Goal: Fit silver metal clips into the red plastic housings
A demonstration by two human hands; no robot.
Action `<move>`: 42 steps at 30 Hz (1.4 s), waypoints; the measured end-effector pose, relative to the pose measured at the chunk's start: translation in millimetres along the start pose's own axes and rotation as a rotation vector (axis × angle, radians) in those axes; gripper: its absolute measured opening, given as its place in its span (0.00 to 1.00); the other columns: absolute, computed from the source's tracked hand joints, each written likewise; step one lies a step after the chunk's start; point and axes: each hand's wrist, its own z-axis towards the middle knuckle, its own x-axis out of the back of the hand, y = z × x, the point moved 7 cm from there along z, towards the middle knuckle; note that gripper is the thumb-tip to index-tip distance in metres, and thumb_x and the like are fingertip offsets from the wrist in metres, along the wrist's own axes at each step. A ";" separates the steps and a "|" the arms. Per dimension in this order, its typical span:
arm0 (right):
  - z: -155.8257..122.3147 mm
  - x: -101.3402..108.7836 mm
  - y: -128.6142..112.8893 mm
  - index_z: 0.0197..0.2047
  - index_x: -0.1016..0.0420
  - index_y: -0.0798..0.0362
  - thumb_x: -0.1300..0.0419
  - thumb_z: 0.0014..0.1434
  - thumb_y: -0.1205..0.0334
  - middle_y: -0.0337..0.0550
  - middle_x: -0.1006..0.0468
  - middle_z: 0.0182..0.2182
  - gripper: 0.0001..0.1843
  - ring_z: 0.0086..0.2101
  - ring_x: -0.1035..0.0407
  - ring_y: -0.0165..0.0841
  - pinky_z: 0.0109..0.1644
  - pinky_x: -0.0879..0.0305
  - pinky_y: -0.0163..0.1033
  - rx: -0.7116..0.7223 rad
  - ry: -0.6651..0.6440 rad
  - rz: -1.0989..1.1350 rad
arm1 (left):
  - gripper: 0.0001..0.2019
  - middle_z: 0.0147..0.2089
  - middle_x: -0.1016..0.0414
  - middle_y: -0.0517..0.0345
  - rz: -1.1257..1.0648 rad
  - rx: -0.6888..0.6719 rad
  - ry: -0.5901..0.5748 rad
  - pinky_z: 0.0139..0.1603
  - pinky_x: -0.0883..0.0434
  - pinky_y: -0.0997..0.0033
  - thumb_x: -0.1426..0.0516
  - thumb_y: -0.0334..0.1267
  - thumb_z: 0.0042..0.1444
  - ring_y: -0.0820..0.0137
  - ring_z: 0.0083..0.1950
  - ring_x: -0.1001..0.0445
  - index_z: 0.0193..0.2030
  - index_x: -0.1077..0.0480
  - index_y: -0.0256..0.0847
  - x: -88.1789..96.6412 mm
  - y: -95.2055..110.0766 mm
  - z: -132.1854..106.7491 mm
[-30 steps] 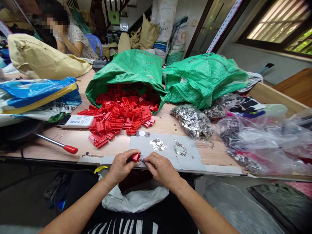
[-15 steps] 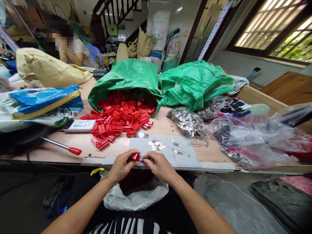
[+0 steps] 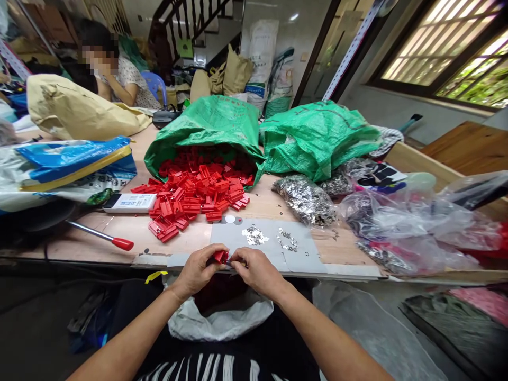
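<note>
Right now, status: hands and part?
Left hand grips small red plastic clip. Right hand pinches at its side. Pile of red plastic clips lies farther back, apart.

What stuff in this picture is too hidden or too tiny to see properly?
All from the head view:
- red piece: mostly covered by the left hand and right hand, so its shape is unclear.
- What the right hand pinches, if anything: too small to tell.
- white bag: the inside is dark and partly behind the hands.
- white remote: its print is too small to read.
- green sack: its flap hides how far the red parts go.
</note>
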 end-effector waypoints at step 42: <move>-43.4 3.5 -27.8 0.59 0.40 0.47 0.53 0.66 0.62 0.34 0.28 0.26 0.18 0.29 0.34 0.29 0.36 0.42 0.33 -0.015 0.077 0.164 | 0.11 0.41 0.27 0.56 -0.200 0.014 0.283 0.47 0.34 0.69 0.39 0.33 0.51 0.67 0.43 0.29 0.43 0.30 0.42 22.3 32.8 -32.9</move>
